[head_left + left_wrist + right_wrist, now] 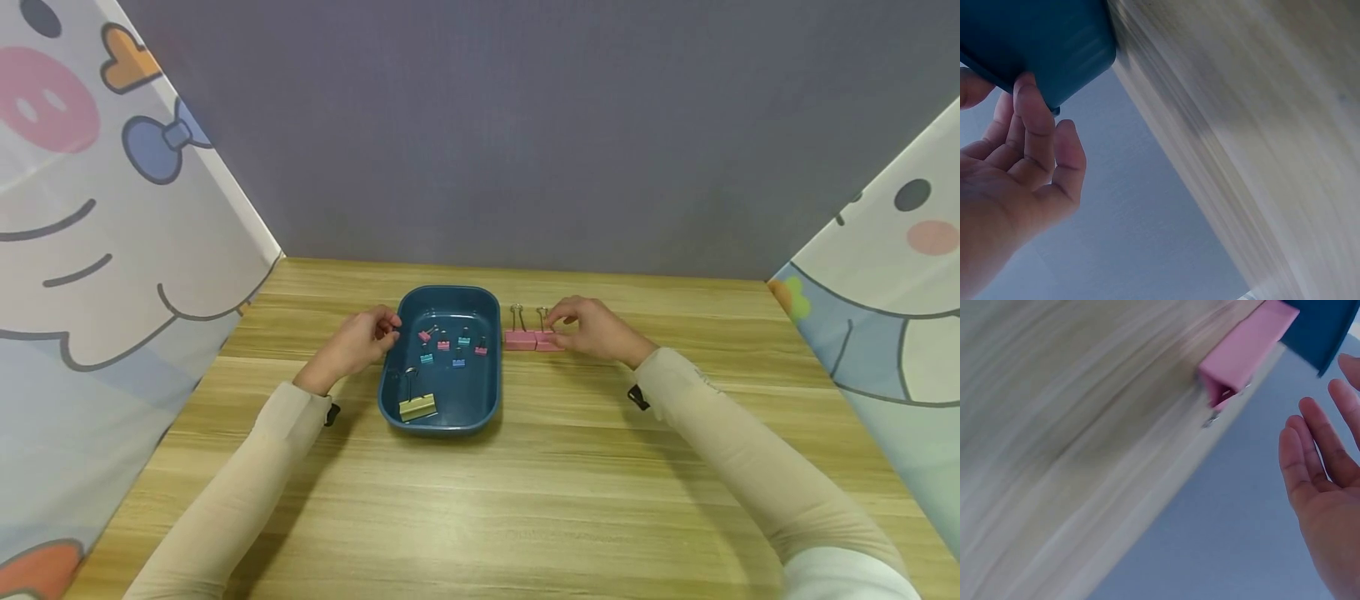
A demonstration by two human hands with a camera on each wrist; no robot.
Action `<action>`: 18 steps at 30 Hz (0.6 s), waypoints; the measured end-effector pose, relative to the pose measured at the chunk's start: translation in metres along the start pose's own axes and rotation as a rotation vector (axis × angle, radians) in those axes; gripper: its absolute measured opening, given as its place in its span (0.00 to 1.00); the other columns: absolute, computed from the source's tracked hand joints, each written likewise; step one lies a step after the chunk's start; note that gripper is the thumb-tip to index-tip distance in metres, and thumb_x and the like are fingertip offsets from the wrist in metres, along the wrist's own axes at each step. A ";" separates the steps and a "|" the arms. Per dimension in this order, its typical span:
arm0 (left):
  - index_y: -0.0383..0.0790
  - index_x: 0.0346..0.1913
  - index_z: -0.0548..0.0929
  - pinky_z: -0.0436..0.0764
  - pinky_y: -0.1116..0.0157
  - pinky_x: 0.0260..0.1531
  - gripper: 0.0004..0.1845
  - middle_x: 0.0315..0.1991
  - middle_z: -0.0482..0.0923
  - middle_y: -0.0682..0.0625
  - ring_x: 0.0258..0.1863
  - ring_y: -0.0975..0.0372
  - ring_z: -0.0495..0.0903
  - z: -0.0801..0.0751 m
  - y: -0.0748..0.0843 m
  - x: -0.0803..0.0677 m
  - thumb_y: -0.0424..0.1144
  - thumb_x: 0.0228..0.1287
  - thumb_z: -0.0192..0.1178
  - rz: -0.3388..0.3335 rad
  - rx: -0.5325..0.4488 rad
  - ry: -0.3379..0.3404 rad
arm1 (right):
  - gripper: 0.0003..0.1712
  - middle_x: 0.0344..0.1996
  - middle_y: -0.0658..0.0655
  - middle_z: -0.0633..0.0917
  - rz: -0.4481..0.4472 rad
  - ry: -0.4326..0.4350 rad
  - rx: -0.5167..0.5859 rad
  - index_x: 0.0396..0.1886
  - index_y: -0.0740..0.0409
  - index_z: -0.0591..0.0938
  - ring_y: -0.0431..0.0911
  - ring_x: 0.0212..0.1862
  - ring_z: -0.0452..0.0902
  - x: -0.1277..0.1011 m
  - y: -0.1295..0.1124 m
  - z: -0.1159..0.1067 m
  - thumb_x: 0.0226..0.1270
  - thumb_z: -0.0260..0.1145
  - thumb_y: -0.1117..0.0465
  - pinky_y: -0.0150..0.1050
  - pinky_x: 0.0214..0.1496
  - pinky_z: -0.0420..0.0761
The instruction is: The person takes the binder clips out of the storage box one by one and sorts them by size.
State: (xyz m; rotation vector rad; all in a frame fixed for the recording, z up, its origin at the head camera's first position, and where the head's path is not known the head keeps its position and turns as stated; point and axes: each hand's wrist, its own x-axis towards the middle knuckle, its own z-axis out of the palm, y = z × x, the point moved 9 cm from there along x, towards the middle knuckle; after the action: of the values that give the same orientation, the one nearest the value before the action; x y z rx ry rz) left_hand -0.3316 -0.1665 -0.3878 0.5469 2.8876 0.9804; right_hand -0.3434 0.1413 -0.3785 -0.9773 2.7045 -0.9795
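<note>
Just right of the blue tray [450,417] at the frame's centre, the right hand [592,329] rests loose, released fingers beside two pink binder clips [532,339] on the tabletop [525,500], light, stiff, springy things best pinched by their wire handles, while the left hand [360,340], fingers relaxed, touches the tray's left rim.

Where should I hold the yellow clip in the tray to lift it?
Pinch the upright wire handles of the yellow clip from above. It stands in the tray's near left corner, so the walls likely block a side approach.
</note>
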 end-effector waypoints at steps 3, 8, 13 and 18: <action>0.30 0.47 0.75 0.74 0.63 0.31 0.10 0.35 0.77 0.44 0.32 0.56 0.74 -0.001 0.000 0.000 0.31 0.66 0.56 0.005 -0.006 0.004 | 0.13 0.44 0.55 0.82 -0.066 0.013 -0.012 0.44 0.61 0.83 0.55 0.46 0.75 0.001 -0.016 0.001 0.57 0.70 0.67 0.55 0.49 0.74; 0.30 0.47 0.75 0.74 0.63 0.31 0.10 0.36 0.77 0.44 0.33 0.56 0.74 -0.001 0.001 0.000 0.31 0.66 0.56 0.007 -0.017 0.004 | 0.13 0.42 0.52 0.83 -0.146 0.031 -0.040 0.41 0.59 0.85 0.55 0.45 0.75 0.005 -0.040 0.004 0.54 0.72 0.66 0.54 0.46 0.74; 0.31 0.46 0.75 0.75 0.62 0.30 0.09 0.35 0.77 0.44 0.32 0.56 0.74 -0.002 0.001 -0.001 0.31 0.66 0.56 0.005 -0.018 0.002 | 0.13 0.40 0.50 0.83 -0.196 0.031 -0.043 0.41 0.57 0.86 0.47 0.47 0.74 0.008 -0.059 0.008 0.54 0.73 0.66 0.48 0.48 0.74; 0.32 0.45 0.75 0.74 0.63 0.30 0.08 0.35 0.77 0.45 0.32 0.56 0.74 -0.002 0.001 -0.001 0.31 0.66 0.57 -0.001 -0.020 0.003 | 0.14 0.39 0.51 0.84 -0.237 0.037 -0.033 0.40 0.58 0.86 0.45 0.45 0.73 0.009 -0.072 0.011 0.52 0.73 0.69 0.44 0.48 0.74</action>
State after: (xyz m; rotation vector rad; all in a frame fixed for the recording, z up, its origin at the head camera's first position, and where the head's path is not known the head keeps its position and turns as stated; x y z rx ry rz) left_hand -0.3309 -0.1671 -0.3860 0.5428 2.8774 1.0093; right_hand -0.3084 0.0882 -0.3425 -1.3227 2.6872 -1.0022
